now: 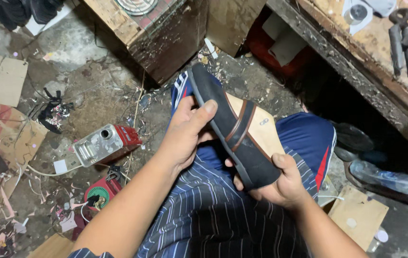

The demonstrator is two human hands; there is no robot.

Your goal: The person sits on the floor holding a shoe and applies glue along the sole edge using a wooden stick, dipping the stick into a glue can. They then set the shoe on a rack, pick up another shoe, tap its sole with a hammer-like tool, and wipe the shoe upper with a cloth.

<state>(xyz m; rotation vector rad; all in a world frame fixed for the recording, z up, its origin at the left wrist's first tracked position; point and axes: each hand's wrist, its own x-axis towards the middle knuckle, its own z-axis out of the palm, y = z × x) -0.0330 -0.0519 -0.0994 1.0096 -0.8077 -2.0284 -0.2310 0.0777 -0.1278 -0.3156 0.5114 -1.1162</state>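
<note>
While held over lap, shoe in both hands: left hand, right hand.

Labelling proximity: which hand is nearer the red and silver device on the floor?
Left. The left hand grips the shoe at its upper end, on the side toward the red and silver device. The right hand holds the shoe's lower end, farther away.

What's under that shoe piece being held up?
Under the shoe piece, held by the left hand and right hand, lie the person's blue shorts and striped shirt. The floor directly beneath is hidden.
</note>
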